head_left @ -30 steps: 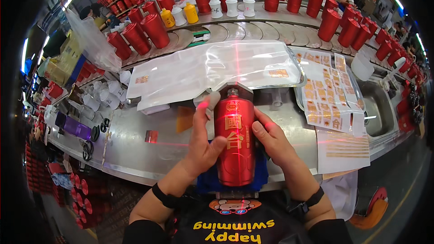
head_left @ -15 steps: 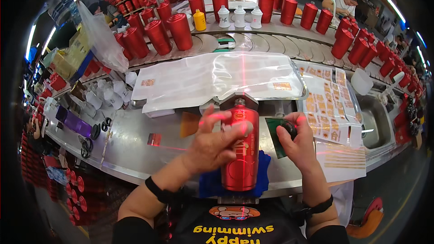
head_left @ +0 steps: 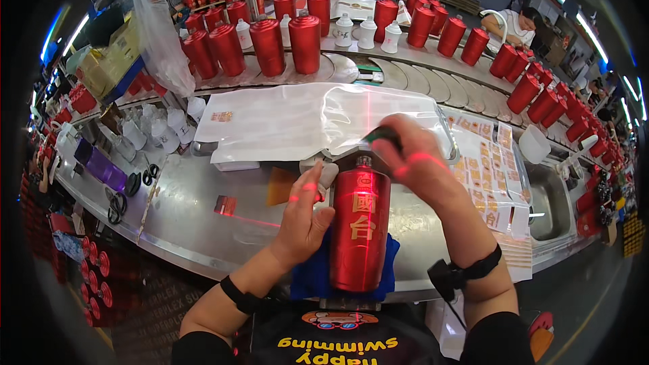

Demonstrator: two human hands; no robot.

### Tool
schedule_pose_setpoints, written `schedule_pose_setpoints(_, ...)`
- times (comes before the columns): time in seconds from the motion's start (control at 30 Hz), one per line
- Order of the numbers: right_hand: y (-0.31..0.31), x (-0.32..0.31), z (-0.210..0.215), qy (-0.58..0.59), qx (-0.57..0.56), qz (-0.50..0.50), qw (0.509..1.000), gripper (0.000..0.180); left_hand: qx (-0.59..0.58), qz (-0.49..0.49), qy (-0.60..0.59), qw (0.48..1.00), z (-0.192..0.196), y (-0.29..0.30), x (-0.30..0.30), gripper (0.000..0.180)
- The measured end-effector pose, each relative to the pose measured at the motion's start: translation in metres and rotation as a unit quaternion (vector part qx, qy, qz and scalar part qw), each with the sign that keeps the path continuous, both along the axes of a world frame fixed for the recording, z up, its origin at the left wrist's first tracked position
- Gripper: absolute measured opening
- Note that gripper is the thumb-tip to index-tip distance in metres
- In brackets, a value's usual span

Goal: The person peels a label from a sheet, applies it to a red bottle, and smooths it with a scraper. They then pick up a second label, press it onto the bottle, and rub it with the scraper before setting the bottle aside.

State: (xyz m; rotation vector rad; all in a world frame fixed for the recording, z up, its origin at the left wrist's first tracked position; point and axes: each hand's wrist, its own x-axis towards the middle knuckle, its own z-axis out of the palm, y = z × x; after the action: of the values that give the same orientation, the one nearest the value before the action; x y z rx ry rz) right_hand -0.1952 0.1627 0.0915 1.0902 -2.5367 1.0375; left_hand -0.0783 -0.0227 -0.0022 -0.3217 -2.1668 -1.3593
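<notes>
In front of me a red bottle (head_left: 362, 226) with gold lettering lies on a blue cloth (head_left: 312, 272), its neck pointing away. A red laser line runs over it. My left hand (head_left: 302, 215) is just left of the bottle, fingers raised and apart, with a pale covering on one fingertip. It seems to hold nothing; whether it touches the bottle, I cannot tell. My right hand (head_left: 416, 155) is above the far right of the bottle, blurred, closed on a dark green scraper (head_left: 385, 136). The scraper hangs over a white sheet (head_left: 270, 118).
Right of the bottle lie gold-and-red sticker sheets (head_left: 481, 155), beside a metal sink (head_left: 551, 196). At left are a purple bottle (head_left: 108, 174), scissors (head_left: 150, 174) and several clear-white bottles (head_left: 162, 134). Red bottles (head_left: 268, 47) line the curved conveyor (head_left: 433, 81). Co-workers sit beyond.
My left hand has come off the bottle's front to its left side, uncovering the gold lettering. My right hand has moved up and left with the scraper. Bottles on the conveyor have shifted right.
</notes>
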Motion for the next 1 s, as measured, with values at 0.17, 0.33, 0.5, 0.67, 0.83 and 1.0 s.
schedule_pose_setpoints(0.17, 0.019, 0.016, -0.025, -0.175, -0.214, -0.081, 0.958, 0.024, -0.244, -0.083, 0.117, 0.959, 0.033, -0.016, -0.02, 0.057)
schedule_pose_setpoints(0.33, 0.031, 0.031, -0.046, -0.221, -0.267, -0.1, 0.933, 0.026, -0.296, -0.102, 0.138, 0.94, 0.03, -0.017, -0.029, 0.051)
schedule_pose_setpoints(0.5, 0.028, 0.035, -0.032, -0.301, -0.267, -0.047, 0.914, 0.029, -0.23, -0.042, 0.098, 0.967, 0.024, -0.016, -0.002, 0.047)
schedule_pose_setpoints(0.67, 0.022, 0.03, -0.048, -0.318, -0.374, -0.046, 0.87, 0.027, -0.338, -0.097, 0.104, 0.93, 0.055, -0.018, -0.025, 0.045)
schedule_pose_setpoints(0.83, 0.028, 0.04, -0.053, -0.259, -0.339, -0.073, 0.902, 0.027, -0.385, -0.1, 0.094, 0.912, 0.059, -0.008, -0.019, 0.051)
schedule_pose_setpoints(1.0, 0.021, 0.045, -0.042, -0.015, -0.175, -0.042, 0.984, 0.028, -0.292, -0.139, 0.076, 0.943, 0.037, -0.012, 0.037, 0.069)
